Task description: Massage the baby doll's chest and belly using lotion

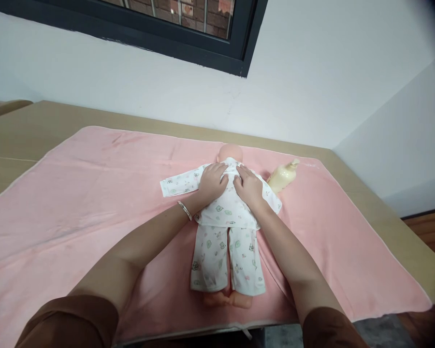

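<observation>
A baby doll (226, 212) in a white, printed top and matching trousers lies lengthwise before me. Its bare head (230, 153) points to the wall, with no face showing. My left hand (213, 182) rests flat on the left side of the upper torso, fingers stretched out. On the right side, my right hand (249, 186) lies the same way, its fingers a little bent and apart. Both touch the cloth of the top. One sleeve (183, 183) stretches out to the left; the other is partly hidden under my right forearm. The doll's feet (227, 299) stick out of the trouser legs.
A pink blanket (94, 203) covers most of the wooden table (380, 217). Just right of the doll, a pale yellow bottle (283, 176) lies on the blanket. A white wall (293, 96) with a dark-framed window (217, 50) stands behind the table.
</observation>
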{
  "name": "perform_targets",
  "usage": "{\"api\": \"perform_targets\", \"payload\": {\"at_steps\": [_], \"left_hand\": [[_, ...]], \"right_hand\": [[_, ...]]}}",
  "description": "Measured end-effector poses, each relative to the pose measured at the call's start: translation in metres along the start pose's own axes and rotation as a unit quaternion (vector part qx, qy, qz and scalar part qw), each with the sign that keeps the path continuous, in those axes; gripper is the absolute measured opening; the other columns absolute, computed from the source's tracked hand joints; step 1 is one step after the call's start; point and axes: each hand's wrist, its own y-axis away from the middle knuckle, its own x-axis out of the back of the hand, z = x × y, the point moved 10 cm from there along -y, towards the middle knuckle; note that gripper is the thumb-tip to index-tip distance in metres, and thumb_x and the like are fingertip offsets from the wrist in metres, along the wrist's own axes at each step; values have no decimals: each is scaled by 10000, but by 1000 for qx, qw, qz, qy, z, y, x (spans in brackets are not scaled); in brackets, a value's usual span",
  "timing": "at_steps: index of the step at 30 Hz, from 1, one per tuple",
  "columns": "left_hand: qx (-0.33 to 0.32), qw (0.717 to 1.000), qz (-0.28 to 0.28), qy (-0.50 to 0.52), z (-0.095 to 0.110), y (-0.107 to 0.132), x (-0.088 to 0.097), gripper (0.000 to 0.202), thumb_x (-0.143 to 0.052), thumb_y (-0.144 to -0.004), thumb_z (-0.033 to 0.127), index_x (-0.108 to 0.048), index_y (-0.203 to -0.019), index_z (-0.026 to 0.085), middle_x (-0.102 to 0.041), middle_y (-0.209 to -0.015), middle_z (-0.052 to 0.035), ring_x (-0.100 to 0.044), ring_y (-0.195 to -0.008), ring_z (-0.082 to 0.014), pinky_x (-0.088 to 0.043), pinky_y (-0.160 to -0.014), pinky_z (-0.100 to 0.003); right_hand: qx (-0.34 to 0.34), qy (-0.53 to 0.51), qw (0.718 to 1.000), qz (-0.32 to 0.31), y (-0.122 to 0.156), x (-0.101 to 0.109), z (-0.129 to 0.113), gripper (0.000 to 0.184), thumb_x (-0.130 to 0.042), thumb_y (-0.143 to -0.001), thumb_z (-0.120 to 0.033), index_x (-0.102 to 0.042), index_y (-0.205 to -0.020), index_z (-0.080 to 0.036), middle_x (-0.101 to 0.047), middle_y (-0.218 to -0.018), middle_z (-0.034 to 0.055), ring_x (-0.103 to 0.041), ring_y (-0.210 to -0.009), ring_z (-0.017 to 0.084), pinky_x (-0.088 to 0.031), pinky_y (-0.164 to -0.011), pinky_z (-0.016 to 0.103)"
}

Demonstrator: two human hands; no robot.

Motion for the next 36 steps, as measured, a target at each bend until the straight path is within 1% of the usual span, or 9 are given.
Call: {"api": "perform_targets", "payload": {"at_steps": [2, 4, 6, 10, 13, 19, 23, 29, 36], "left_hand": [[-17, 1000, -17, -6, 2, -1, -5, 395, -408, -901, 211, -591, -1250, 191, -612, -1336, -81, -517, -1283, -232, -354, -1129, -453], [-31, 999, -14, -9, 3, -1, -5, 387, -401, -909, 213, -605, -1237, 187, -624, -1320, -86, -529, -1274, -230, -352, -1137, -462], [-38, 999, 7, -4, 5, 1, 0, 338, -423, -906, 223, -652, -1153, 190, -672, -1231, -91, -576, -1207, -227, -407, -1098, -450], [-26, 999, 45, -9, 6, 4, 10, 246, -484, -882, 261, -709, -967, 212, -727, -1074, -82, -629, -1078, -240, -497, -989, -446], [-14, 998, 60, -25, 5, 6, 13, 234, -500, -869, 266, -722, -927, 218, -740, -1038, -68, -641, -1045, -246, -515, -958, -440], [23, 996, 79, -42, 1, 9, 16, 255, -489, -857, 251, -725, -947, 215, -735, -1087, -67, -647, -1086, -245, -511, -983, -428], [45, 995, 78, -45, -1, 9, 17, 263, -484, -858, 252, -722, -959, 204, -726, -1117, -76, -638, -1116, -253, -505, -997, -424], [59, 995, 67, -43, -4, 7, 14, 275, -498, -860, 262, -707, -1022, 188, -704, -1169, -92, -609, -1164, -270, -472, -1042, -449], [64, 996, 49, -37, -5, 6, 12, 286, -508, -857, 247, -688, -1064, 168, -688, -1184, -96, -581, -1172, -263, -463, -1046, -411]], "right_hand": [[31, -4, 999, -30, -3, -6, -3, 486, -361, -953, -269, -497, -1399, -131, -482, -1474, 116, -406, -1398, 265, -321, -1145, 458], [48, -2, 998, -39, -4, -8, -5, 494, -344, -959, -266, -486, -1406, -109, -471, -1481, 127, -392, -1406, 271, -296, -1159, 464], [43, 3, 999, -20, -2, -3, -5, 461, -351, -961, -275, -542, -1359, -141, -526, -1438, 113, -451, -1364, 252, -354, -1120, 423], [-8, 33, 999, 22, 5, 8, -2, 350, -401, -945, -318, -692, -1118, -229, -650, -1294, 77, -614, -1174, 237, -479, -914, 345], [-31, 54, 998, 30, 8, 12, -4, 329, -416, -938, -341, -715, -1009, -223, -682, -1236, 82, -652, -1092, 243, -476, -835, 318], [-69, 76, 994, 37, 8, 19, -5, 326, -432, -924, -363, -680, -1033, -181, -712, -1111, 113, -665, -978, 249, -458, -758, 306], [-73, 81, 994, 31, 7, 20, -5, 309, -428, -926, -355, -664, -1018, -179, -696, -1144, 122, -640, -1032, 259, -464, -772, 312], [-64, 57, 996, 21, 5, 16, -4, 337, -432, -929, -345, -629, -1157, -193, -671, -1217, 113, -579, -1184, 282, -480, -881, 366], [-57, 15, 998, 3, 3, 10, 0, 401, -426, -926, -338, -605, -1236, -159, -644, -1264, 140, -534, -1248, 303, -461, -974, 418]]}}
